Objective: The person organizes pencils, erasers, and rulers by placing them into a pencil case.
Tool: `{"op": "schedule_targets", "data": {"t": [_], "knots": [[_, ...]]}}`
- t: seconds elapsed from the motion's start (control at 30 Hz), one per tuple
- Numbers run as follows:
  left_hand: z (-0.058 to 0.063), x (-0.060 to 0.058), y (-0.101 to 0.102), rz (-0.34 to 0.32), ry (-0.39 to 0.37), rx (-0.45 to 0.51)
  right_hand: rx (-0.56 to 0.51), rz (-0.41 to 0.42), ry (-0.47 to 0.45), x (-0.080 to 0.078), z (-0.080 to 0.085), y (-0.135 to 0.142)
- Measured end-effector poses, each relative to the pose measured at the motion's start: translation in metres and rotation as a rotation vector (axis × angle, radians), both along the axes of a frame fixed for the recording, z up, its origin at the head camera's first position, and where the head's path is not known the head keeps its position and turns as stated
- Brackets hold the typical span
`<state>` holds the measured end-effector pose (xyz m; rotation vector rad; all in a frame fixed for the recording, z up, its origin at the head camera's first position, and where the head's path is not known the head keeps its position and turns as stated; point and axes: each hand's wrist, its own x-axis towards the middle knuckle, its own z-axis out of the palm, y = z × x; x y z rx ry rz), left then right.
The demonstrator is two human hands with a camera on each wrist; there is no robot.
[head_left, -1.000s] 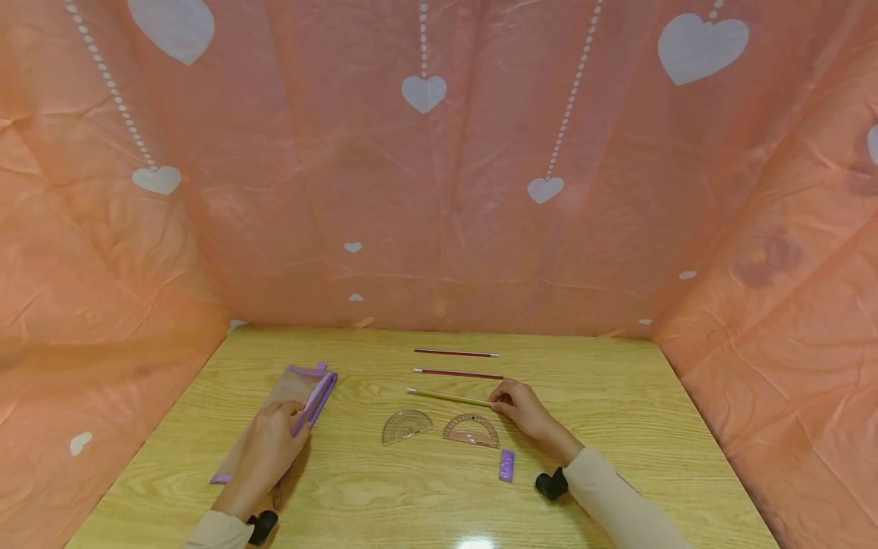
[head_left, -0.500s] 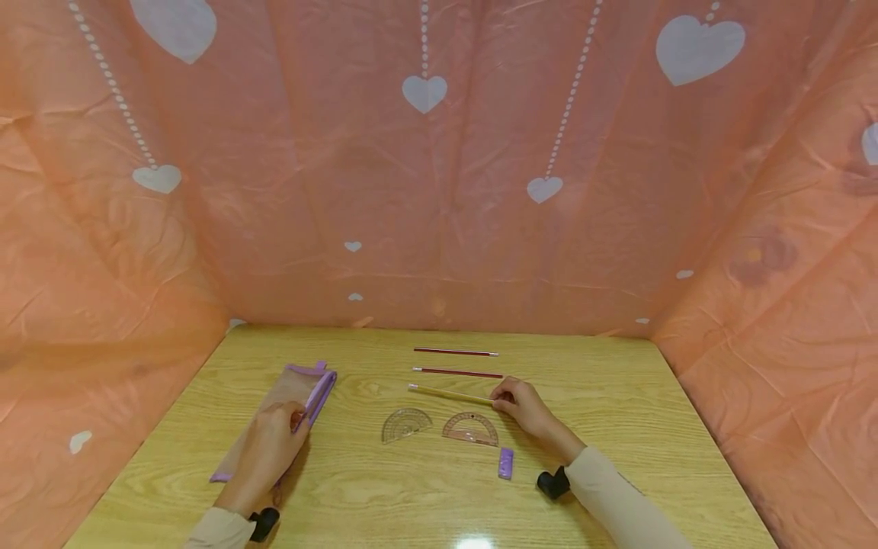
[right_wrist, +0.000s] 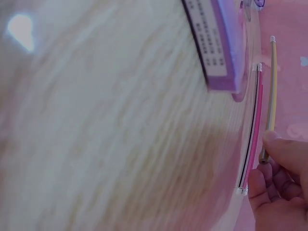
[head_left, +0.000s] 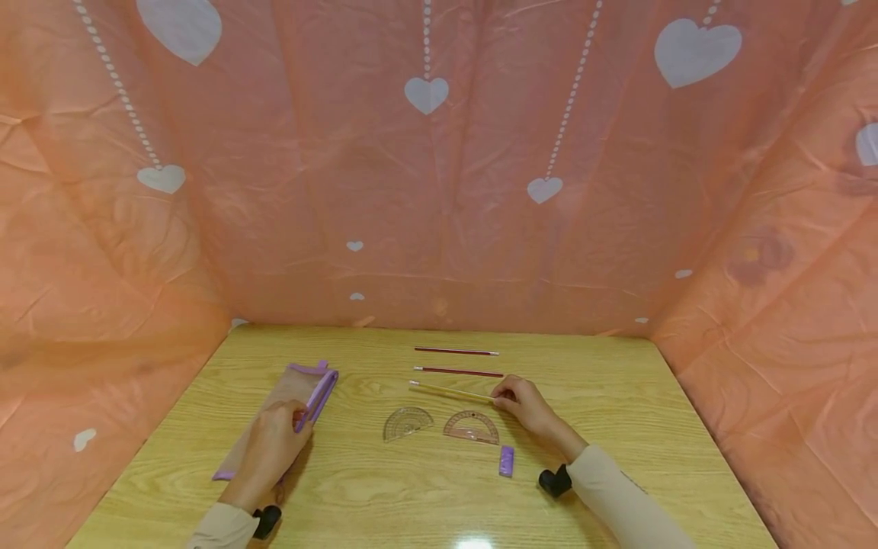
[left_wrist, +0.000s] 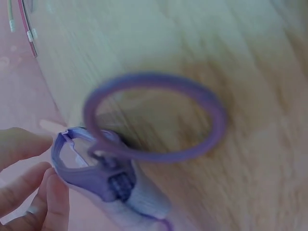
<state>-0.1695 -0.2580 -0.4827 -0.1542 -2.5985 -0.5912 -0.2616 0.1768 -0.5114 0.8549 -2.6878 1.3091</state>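
Observation:
A purple-edged mesh pencil case (head_left: 264,427) lies slanted at the left of the table, its zip opening parted. My left hand (head_left: 269,442) pinches the rim of that opening between thumb and fingers; in the left wrist view the case's mouth (left_wrist: 79,168) gapes beside the fingertips. At the right, my right hand (head_left: 527,406) pinches a yellow pencil (head_left: 453,392) by one end, its eraser tip pointing left. The right wrist view shows the yellow pencil (right_wrist: 272,86) apart from the tabletop. Two dark red pencils (head_left: 458,372) (head_left: 456,351) lie behind it.
Two clear protractors (head_left: 408,424) (head_left: 471,427) lie flat in the middle of the wooden table (head_left: 384,503). A purple eraser (head_left: 506,461) is near the right forearm. A purple ring (left_wrist: 216,120) hangs from the case's zip. Pink sheeting (head_left: 439,229) surrounds the table.
The yellow pencil has risen slightly in my right hand, its eraser end moving a little up and right. My left fingers have curled somewhat more at the case's rim.

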Motion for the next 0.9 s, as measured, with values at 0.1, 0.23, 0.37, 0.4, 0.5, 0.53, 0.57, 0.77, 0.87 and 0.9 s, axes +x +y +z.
{"op": "schedule_targets", "data": {"t": [0.1,0.23,0.37,0.4,0.5,0.53,0.57,0.77,0.87,0.9], "knots": [[-0.0020,-0.0013,-0.0010,0.003,0.003,-0.003,-0.004,-0.004,-0.006,-0.0004,0.0003,-0.0001],[-0.0039,-0.0029,-0.0028,-0.001,0.001,0.001,-0.005,-0.007,0.000,-0.0005,0.0010,-0.0005],[-0.0051,-0.0036,-0.0037,-0.002,0.001,0.009,0.000,-0.004,0.003,0.0005,0.0024,-0.0017],[-0.0054,-0.0038,-0.0038,-0.003,0.003,0.008,0.001,-0.004,0.004,0.0008,0.0029,-0.0020],[-0.0054,-0.0043,-0.0040,-0.004,0.015,0.000,0.001,-0.004,0.000,0.0010,0.0036,-0.0030],[-0.0054,-0.0045,-0.0040,-0.007,0.020,-0.004,0.003,-0.006,0.001,0.0012,0.0039,-0.0034],[-0.0054,-0.0047,-0.0039,-0.009,0.028,-0.007,0.004,-0.008,0.000,0.0014,0.0042,-0.0038],[-0.0049,-0.0049,-0.0027,-0.010,0.068,-0.017,0.001,-0.011,-0.015,0.0049,0.0073,-0.0057],[-0.0038,-0.0048,-0.0024,0.000,0.053,-0.014,-0.001,-0.004,-0.007,0.0064,0.0085,-0.0065],[-0.0033,-0.0048,-0.0024,0.004,0.042,-0.011,-0.002,-0.001,-0.006,0.0067,0.0089,-0.0067]]}}
